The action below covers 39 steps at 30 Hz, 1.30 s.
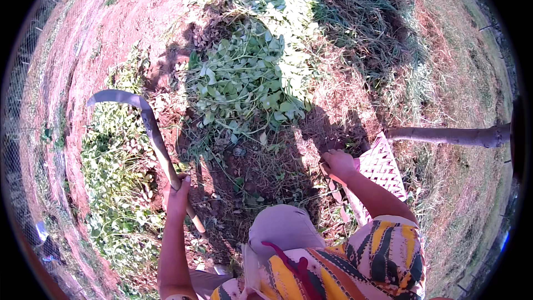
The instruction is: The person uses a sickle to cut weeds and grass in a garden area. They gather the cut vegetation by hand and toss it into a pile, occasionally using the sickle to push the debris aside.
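My left hand (177, 196) is closed around the wooden handle of a sickle (156, 137). Its curved metal blade points to the left, above leafy plants and soil, and the handle's butt sticks out below my fist. My right hand (339, 166) has its fingers curled beside a pink lattice-patterned plastic piece (381, 166), possibly part of a chair. Whether the fingers hold anything is hidden. Ahead of both hands lies a heap of cut green leafy plants (241, 79), partly in shadow. My knee (283, 229) shows in light cloth.
A tree trunk (449, 134) rises at the right, close to the plastic piece. Dry grass heaps (366, 25) lie at the upper right. Low leafy plants (112, 175) spread along the left, beside reddish bare soil (145, 0). Mesh fencing (21, 91) runs at the far left.
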Each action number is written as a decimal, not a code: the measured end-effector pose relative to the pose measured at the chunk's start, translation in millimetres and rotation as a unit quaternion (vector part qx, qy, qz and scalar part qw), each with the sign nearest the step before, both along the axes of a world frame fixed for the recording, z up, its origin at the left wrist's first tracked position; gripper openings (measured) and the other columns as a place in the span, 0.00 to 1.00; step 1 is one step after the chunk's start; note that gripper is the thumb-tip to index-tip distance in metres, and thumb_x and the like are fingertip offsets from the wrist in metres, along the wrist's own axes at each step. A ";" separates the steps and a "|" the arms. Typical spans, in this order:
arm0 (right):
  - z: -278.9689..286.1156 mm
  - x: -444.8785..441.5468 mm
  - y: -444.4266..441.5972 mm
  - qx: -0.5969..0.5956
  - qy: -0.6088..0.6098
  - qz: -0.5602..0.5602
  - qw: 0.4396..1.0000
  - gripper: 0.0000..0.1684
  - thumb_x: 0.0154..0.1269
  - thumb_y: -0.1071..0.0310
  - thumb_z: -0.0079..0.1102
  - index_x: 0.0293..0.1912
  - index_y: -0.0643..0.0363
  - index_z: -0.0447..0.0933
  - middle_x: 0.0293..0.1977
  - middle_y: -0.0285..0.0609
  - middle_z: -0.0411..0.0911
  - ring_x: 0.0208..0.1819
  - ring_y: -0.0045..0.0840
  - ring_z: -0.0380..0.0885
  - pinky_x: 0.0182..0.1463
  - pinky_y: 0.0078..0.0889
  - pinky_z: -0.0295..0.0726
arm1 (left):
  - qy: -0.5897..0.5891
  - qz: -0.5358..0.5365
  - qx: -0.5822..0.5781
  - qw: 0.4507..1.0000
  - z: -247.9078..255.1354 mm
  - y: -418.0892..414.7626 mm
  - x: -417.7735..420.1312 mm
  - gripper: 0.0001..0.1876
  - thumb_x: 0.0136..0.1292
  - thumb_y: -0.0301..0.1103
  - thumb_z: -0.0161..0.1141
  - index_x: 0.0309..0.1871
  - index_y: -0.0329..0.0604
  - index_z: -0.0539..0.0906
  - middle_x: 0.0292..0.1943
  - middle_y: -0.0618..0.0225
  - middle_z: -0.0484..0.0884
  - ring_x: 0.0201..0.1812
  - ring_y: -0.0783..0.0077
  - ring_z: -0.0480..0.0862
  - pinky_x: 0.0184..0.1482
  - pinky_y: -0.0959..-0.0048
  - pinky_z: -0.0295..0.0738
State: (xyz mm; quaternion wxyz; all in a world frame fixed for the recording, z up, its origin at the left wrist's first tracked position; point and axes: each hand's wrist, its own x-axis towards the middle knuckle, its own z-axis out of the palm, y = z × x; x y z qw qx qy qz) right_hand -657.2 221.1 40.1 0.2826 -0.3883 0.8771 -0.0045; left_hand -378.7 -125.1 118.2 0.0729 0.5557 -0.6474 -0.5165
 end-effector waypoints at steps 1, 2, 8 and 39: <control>2.9 -0.5 0.2 -0.049 -0.004 -0.075 0.996 0.13 0.57 0.56 0.55 0.36 0.55 0.74 0.31 0.45 0.76 0.36 0.38 0.77 0.38 0.42 0.75 | 0.009 0.022 0.034 0.999 17.3 -4.0 -22.0 0.09 0.58 0.34 0.62 0.35 0.37 0.79 0.18 0.78 0.71 0.18 0.87 0.66 0.21 0.82 0.59; -3.2 1.0 3.8 -0.085 -0.021 -0.114 0.990 0.13 0.57 0.57 0.55 0.35 0.55 0.74 0.31 0.44 0.76 0.36 0.39 0.77 0.37 0.42 0.75 | 0.040 -0.008 0.003 0.999 25.9 -12.4 -38.0 0.08 0.59 0.33 0.61 0.35 0.38 0.79 0.18 0.79 0.70 0.18 0.87 0.66 0.20 0.83 0.60; -33.7 -19.4 -10.8 -0.108 -0.058 -0.140 0.982 0.12 0.55 0.60 0.55 0.32 0.59 0.71 0.29 0.51 0.77 0.32 0.45 0.77 0.34 0.44 0.74 | 0.160 -0.006 0.042 0.986 128.7 -27.6 -145.7 0.06 0.59 0.30 0.60 0.38 0.38 0.78 0.15 0.76 0.71 0.13 0.84 0.69 0.16 0.83 0.64; 61.9 -79.0 -165.2 -0.151 -0.297 -0.388 0.859 0.34 0.53 0.52 0.64 0.55 0.62 0.69 0.45 0.48 0.77 0.50 0.29 0.75 0.54 0.30 0.72 | 0.275 -0.359 0.405 0.795 1.8 -59.3 -347.3 0.11 0.61 0.38 0.61 0.37 0.38 0.78 0.23 0.76 0.75 0.25 0.84 0.74 0.28 0.81 0.70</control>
